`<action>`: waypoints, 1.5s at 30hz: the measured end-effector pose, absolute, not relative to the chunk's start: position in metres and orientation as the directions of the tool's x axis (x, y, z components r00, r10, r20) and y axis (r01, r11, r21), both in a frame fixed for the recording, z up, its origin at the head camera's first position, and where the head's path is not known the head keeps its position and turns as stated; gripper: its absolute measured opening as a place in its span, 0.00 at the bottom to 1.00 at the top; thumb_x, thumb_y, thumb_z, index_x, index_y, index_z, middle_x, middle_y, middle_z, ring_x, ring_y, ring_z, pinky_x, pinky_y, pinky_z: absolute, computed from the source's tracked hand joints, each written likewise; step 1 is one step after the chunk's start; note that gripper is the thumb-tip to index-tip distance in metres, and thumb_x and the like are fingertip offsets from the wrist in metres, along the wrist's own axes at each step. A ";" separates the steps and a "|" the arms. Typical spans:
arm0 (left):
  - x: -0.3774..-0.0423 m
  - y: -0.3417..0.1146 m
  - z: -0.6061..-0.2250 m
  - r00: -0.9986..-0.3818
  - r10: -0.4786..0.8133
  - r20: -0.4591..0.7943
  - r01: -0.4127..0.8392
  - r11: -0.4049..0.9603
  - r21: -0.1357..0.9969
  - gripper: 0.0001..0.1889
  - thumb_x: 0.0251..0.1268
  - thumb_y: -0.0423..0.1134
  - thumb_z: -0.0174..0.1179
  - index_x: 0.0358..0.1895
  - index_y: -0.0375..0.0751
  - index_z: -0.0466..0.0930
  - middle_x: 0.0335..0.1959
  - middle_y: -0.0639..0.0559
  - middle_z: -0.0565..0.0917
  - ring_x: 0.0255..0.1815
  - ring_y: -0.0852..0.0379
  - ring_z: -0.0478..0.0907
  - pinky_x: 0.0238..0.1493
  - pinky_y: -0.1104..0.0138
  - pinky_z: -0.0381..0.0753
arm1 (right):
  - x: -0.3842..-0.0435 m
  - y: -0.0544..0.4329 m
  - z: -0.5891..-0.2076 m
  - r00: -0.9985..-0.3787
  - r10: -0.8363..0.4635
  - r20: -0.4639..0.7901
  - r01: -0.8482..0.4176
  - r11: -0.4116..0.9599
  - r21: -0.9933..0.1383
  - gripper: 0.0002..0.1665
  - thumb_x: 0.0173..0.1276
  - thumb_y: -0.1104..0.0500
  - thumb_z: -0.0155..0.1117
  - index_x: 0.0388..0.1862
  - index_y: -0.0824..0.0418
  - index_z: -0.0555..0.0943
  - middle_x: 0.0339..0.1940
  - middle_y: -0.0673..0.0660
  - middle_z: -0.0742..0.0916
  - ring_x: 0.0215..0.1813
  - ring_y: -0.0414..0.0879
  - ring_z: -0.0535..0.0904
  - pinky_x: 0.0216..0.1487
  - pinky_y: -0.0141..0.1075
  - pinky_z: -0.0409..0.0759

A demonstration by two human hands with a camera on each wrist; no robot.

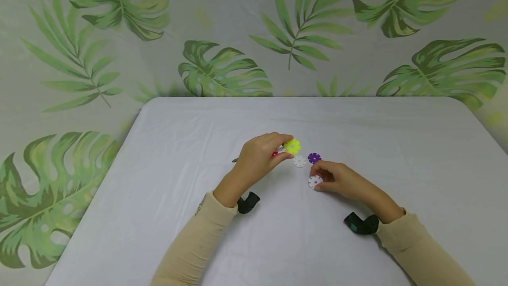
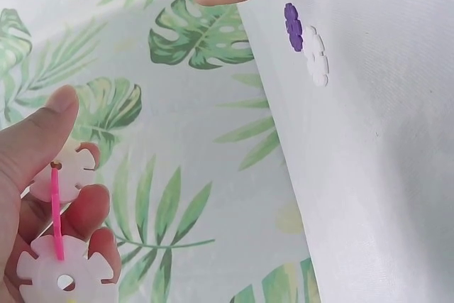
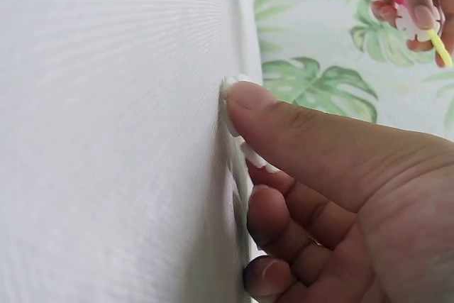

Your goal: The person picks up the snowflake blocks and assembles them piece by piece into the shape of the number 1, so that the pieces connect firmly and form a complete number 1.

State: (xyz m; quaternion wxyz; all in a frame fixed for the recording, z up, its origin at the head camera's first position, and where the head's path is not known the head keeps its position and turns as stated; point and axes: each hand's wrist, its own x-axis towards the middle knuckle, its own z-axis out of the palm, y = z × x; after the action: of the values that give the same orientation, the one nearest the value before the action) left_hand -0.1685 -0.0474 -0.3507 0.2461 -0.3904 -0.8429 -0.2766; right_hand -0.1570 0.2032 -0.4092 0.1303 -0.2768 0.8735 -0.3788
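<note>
My left hand (image 1: pixel 258 152) grips a chain of joined notched plastic discs, held over the table. A yellow disc (image 1: pixel 293 146) sits at its right end, with a pink disc (image 2: pixel 57 211) slotted between two white ones (image 2: pixel 50 267) in the left wrist view. Part of the chain is hidden behind the fingers. My right hand (image 1: pixel 342 181) pinches a white notched disc (image 1: pixel 315 182) between thumb and fingers, close to the tabletop. Just beyond that hand lie a purple disc (image 1: pixel 314 158) and a loose white disc (image 1: pixel 299 161), side by side in the left wrist view.
A white cloth covers the table (image 1: pixel 178 140), whose rounded far edge meets a leaf-patterned backdrop (image 1: pixel 222 69). Black wrist devices (image 1: pixel 248 203) project from both beige sleeves (image 1: pixel 198 237) over the table.
</note>
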 end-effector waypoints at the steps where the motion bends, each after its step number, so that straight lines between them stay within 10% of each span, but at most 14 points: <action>1: -0.169 -0.047 -0.351 -0.574 0.523 0.630 0.795 0.542 0.275 0.20 0.49 0.44 0.67 0.46 0.38 0.79 0.38 0.53 0.82 0.33 0.62 0.76 0.34 0.75 0.73 | -0.157 0.203 -0.408 -0.813 -0.582 -0.021 -0.381 0.560 -0.736 0.13 0.55 0.61 0.68 0.38 0.54 0.75 0.28 0.49 0.75 0.32 0.44 0.70 0.31 0.32 0.70; 45: -0.169 -0.049 -0.349 -0.585 0.532 0.612 0.790 0.544 0.283 0.20 0.50 0.44 0.66 0.46 0.39 0.79 0.38 0.53 0.82 0.34 0.62 0.77 0.34 0.75 0.73 | -0.170 0.180 -0.342 -0.825 -0.394 0.404 -0.551 0.405 -0.730 0.07 0.57 0.69 0.64 0.36 0.63 0.79 0.33 0.50 0.82 0.38 0.38 0.76 0.47 0.25 0.72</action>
State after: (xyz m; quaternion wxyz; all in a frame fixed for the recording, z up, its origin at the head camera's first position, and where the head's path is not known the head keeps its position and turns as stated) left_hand -0.1687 -0.0486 -0.3490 0.2346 -0.3902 -0.8467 -0.2754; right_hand -0.1702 0.1799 -0.3422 -0.0838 -0.2833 0.8339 -0.4663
